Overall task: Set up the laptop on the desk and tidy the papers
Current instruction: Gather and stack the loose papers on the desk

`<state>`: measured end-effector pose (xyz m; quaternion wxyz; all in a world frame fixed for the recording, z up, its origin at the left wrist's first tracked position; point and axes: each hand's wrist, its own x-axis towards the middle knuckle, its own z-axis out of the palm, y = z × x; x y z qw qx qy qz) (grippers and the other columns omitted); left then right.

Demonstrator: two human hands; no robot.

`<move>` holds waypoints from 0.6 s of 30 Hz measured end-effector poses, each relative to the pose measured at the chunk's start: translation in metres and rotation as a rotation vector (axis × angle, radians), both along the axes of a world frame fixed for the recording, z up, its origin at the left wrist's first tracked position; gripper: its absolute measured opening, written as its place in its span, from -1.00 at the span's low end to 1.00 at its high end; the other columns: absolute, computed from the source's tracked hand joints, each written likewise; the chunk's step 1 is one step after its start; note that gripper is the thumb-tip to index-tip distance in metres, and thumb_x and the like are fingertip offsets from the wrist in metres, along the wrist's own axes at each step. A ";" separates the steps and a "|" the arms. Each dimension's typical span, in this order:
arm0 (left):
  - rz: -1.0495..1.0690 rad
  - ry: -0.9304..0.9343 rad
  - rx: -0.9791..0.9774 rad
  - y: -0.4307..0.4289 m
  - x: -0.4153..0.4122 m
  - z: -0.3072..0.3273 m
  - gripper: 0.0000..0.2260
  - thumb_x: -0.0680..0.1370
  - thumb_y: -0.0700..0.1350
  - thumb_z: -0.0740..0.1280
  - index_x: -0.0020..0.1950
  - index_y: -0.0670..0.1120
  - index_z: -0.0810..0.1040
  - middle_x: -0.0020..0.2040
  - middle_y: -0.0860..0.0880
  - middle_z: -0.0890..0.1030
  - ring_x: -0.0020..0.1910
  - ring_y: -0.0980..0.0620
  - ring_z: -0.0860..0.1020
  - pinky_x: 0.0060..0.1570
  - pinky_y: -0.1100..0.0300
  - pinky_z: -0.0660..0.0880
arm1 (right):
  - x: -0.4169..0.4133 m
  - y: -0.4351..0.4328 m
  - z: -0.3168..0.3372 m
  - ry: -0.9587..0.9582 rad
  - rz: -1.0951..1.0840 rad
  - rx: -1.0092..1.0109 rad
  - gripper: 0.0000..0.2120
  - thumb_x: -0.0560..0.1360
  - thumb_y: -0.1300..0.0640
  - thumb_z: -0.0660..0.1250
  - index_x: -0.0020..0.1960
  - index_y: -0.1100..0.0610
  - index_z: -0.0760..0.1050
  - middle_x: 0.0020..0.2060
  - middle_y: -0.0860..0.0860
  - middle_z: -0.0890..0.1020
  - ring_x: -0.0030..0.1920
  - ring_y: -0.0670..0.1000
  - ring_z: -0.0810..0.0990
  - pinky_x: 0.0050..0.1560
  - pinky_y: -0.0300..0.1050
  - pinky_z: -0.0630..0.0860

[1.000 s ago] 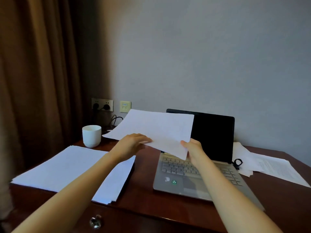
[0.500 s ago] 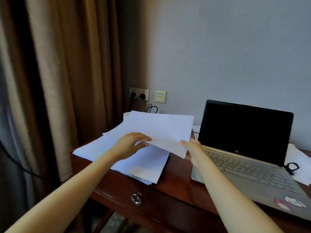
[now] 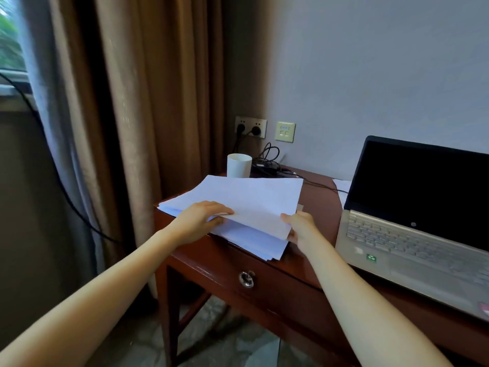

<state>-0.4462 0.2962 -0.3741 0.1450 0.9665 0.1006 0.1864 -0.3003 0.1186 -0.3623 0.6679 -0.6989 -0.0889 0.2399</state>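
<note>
Head view: left hand (image 3: 197, 221) and right hand (image 3: 300, 225) hold sheet (image 3: 254, 200), long axis sideways.

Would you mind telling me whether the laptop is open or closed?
Open: the laptop has its lid raised and keyboard exposed; its screen is dark.

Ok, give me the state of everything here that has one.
laptop, open, screen dark
paper stack, lying on desk, edges uneven
top sheet, held in both hands over the stack
left hand, grips top sheet's left edge
right hand, pinches its near right corner
mug, upright
drawer, shut
wall socket, two plugs in
</note>
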 end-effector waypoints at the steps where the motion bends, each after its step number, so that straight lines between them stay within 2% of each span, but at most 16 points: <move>1: 0.002 0.002 -0.009 0.000 -0.002 -0.003 -0.70 0.60 -0.17 0.22 0.32 -0.01 0.48 0.33 0.03 0.48 0.31 0.03 0.41 0.29 0.26 0.27 | -0.001 0.001 -0.002 -0.001 -0.004 -0.005 -0.69 0.56 0.33 0.22 0.30 0.31 0.40 0.19 0.23 0.53 0.08 0.17 0.52 0.00 -0.02 0.48; 3: 0.003 0.010 -0.035 0.000 -0.005 -0.007 -0.70 0.60 -0.18 0.21 0.33 0.00 0.48 0.33 0.03 0.48 0.32 0.04 0.40 0.30 0.27 0.27 | -0.002 0.002 -0.004 -0.008 -0.010 -0.021 -0.69 0.56 0.35 0.22 0.30 0.32 0.40 0.22 0.24 0.52 0.19 0.21 0.52 -0.02 -0.03 0.47; 5: 0.000 0.018 -0.062 0.000 -0.007 -0.010 -0.70 0.60 -0.14 0.23 0.33 0.00 0.48 0.34 0.04 0.47 0.32 0.05 0.39 0.30 0.27 0.26 | -0.003 0.001 -0.004 -0.036 0.002 -0.046 -0.69 0.56 0.36 0.22 0.29 0.32 0.40 0.22 0.22 0.52 0.19 0.21 0.51 -0.15 -0.06 0.47; 8: 0.008 0.038 -0.094 -0.001 -0.008 -0.012 -0.70 0.60 -0.07 0.23 0.33 0.02 0.47 0.34 0.04 0.47 0.33 0.06 0.39 0.32 0.24 0.27 | -0.002 -0.002 -0.006 -0.077 0.047 -0.072 -0.70 0.56 0.34 0.22 0.28 0.28 0.42 0.16 0.22 0.54 0.03 0.15 0.50 -0.35 -0.12 0.43; 11: 0.005 0.046 -0.096 -0.003 -0.008 -0.011 -0.69 0.59 -0.03 0.23 0.33 0.02 0.47 0.34 0.05 0.47 0.33 0.07 0.38 0.32 0.22 0.28 | 0.004 -0.003 -0.011 -0.157 0.058 -0.129 -0.79 0.54 0.30 0.25 0.18 0.26 0.45 0.05 0.16 0.55 -0.03 0.11 0.49 -0.39 -0.15 0.41; 14: -0.005 0.061 -0.087 -0.004 -0.009 -0.012 -0.69 0.58 -0.02 0.24 0.32 0.02 0.48 0.34 0.05 0.48 0.32 0.08 0.39 0.27 0.27 0.30 | 0.009 -0.005 -0.017 -0.316 0.004 -0.239 -0.67 0.44 0.21 0.37 0.16 0.31 0.45 0.06 0.20 0.60 -0.14 0.12 0.51 -0.43 -0.20 0.33; 16: -0.012 0.074 -0.076 -0.005 -0.010 -0.013 -0.68 0.57 0.01 0.25 0.31 0.03 0.49 0.33 0.06 0.48 0.32 0.08 0.40 0.27 0.26 0.32 | 0.012 -0.007 -0.023 -0.341 0.001 -0.286 -0.64 0.40 0.20 0.40 0.15 0.31 0.46 0.04 0.25 0.60 -0.28 0.09 0.45 -0.47 -0.20 0.30; 18: -0.015 0.090 -0.070 -0.005 -0.011 -0.013 -0.67 0.56 0.02 0.26 0.31 0.03 0.49 0.33 0.06 0.48 0.33 0.08 0.39 0.28 0.25 0.30 | 0.011 -0.009 -0.024 -0.352 0.002 -0.315 -0.65 0.40 0.21 0.40 0.14 0.32 0.46 0.03 0.24 0.61 -0.34 0.06 0.43 -0.51 -0.22 0.29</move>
